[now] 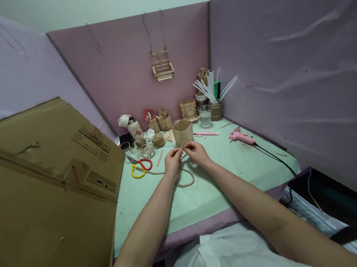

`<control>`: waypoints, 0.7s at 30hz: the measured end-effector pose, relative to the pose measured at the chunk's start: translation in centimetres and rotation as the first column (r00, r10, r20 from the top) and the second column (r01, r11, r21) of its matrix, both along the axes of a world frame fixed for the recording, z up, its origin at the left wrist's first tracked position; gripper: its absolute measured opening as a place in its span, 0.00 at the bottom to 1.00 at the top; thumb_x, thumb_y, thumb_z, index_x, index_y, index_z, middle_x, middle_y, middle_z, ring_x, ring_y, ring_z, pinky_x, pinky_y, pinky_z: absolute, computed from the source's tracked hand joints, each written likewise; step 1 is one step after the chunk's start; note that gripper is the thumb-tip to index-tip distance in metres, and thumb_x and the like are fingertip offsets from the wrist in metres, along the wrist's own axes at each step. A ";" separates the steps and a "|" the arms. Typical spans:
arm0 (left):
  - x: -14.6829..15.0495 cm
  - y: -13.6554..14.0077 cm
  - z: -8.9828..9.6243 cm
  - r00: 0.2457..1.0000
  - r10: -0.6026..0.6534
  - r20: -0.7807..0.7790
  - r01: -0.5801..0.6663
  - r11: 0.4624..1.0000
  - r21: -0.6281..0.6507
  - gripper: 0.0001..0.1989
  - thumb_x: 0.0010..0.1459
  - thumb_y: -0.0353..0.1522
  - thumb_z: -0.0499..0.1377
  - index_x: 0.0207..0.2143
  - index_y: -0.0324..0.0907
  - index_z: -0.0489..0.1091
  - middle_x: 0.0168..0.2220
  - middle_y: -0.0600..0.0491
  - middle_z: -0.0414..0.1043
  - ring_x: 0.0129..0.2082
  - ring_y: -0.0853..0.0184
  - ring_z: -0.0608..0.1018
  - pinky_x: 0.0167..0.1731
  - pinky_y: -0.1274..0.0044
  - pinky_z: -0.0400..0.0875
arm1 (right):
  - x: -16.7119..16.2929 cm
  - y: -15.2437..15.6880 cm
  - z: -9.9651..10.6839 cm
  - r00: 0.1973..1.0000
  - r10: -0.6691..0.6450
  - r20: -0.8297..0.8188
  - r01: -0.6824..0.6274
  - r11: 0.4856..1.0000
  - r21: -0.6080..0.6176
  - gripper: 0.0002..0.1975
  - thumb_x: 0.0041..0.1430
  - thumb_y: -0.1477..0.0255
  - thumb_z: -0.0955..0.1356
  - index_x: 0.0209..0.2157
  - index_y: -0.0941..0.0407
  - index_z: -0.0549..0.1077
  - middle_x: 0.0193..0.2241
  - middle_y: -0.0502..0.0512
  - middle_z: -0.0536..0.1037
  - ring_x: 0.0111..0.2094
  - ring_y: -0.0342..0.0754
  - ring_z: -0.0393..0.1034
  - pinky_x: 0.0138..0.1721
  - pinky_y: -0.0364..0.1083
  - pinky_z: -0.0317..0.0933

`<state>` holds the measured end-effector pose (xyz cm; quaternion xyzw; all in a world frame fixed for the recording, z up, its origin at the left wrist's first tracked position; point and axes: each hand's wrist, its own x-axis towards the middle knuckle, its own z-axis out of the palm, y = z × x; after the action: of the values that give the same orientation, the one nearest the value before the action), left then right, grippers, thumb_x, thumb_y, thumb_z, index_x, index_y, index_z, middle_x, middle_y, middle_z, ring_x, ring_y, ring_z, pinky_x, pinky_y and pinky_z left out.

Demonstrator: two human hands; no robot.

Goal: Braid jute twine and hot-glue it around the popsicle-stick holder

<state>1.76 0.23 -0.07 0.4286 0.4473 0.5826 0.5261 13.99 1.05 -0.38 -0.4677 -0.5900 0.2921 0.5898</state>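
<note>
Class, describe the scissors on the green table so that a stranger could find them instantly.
Start at the big cardboard box on the left. Just past its right edge, on the green table, lie the scissors, left of the left hand. One handle is red, the other yellow, unlike anything nearby.

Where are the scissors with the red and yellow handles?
In the head view, the scissors lie on the green table, left of the left hand and just in front of the twine balls.
</note>
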 end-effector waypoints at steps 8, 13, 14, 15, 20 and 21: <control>-0.1 0.2 0.0 0.999 0.012 0.031 -0.013 0.999 0.030 0.11 0.40 0.35 0.68 0.28 0.38 0.75 0.27 0.54 0.72 0.29 0.71 0.71 0.28 0.80 0.64 | 0.0 -0.5 0.3 0.998 -0.018 0.056 0.016 0.999 0.040 0.09 0.52 0.66 0.68 0.26 0.55 0.77 0.27 0.54 0.76 0.31 0.48 0.70 0.37 0.47 0.64; 0.0 0.0 0.2 0.997 0.024 0.079 -0.024 1.000 0.005 0.09 0.40 0.32 0.69 0.26 0.38 0.75 0.27 0.53 0.73 0.30 0.71 0.72 0.28 0.81 0.64 | 0.0 -0.4 0.3 0.998 -0.021 0.057 0.017 0.997 0.072 0.07 0.52 0.68 0.68 0.26 0.55 0.77 0.28 0.53 0.76 0.31 0.47 0.69 0.36 0.45 0.64; 0.1 -0.1 0.2 0.995 0.031 0.094 -0.030 0.999 -0.013 0.09 0.40 0.31 0.69 0.26 0.38 0.74 0.27 0.54 0.73 0.29 0.73 0.71 0.26 0.82 0.63 | 0.0 -0.4 0.2 0.998 -0.024 0.057 0.019 0.997 0.078 0.07 0.52 0.69 0.68 0.25 0.55 0.77 0.27 0.53 0.76 0.30 0.46 0.69 0.35 0.45 0.63; 0.2 -0.1 0.2 0.993 0.036 0.111 -0.033 0.999 -0.034 0.09 0.40 0.31 0.69 0.26 0.38 0.74 0.26 0.55 0.72 0.27 0.74 0.70 0.24 0.83 0.61 | -0.1 -0.4 0.2 0.998 -0.026 0.056 0.021 0.996 0.085 0.07 0.52 0.69 0.68 0.25 0.55 0.76 0.27 0.52 0.76 0.30 0.46 0.69 0.35 0.45 0.63; 0.0 -0.1 0.6 0.977 -0.035 0.211 0.071 0.984 -0.162 0.07 0.46 0.29 0.65 0.24 0.38 0.68 0.20 0.59 0.63 0.20 0.77 0.65 0.19 0.84 0.56 | -0.5 -0.8 0.3 0.999 0.001 0.053 -0.007 0.993 0.119 0.06 0.52 0.71 0.68 0.24 0.55 0.74 0.26 0.51 0.73 0.29 0.45 0.67 0.35 0.45 0.62; -0.2 0.0 0.8 0.971 -0.070 0.227 0.115 0.975 -0.191 0.07 0.48 0.28 0.63 0.23 0.38 0.67 0.19 0.59 0.62 0.19 0.77 0.64 0.19 0.84 0.56 | -0.6 -1.0 0.4 0.998 0.019 0.053 -0.025 0.992 0.126 0.05 0.52 0.72 0.68 0.24 0.55 0.74 0.27 0.51 0.73 0.29 0.44 0.67 0.35 0.45 0.62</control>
<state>1.56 0.19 0.72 0.3265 0.4230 0.5522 0.6399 13.41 0.08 0.00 -0.4302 -0.6277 0.2483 0.5994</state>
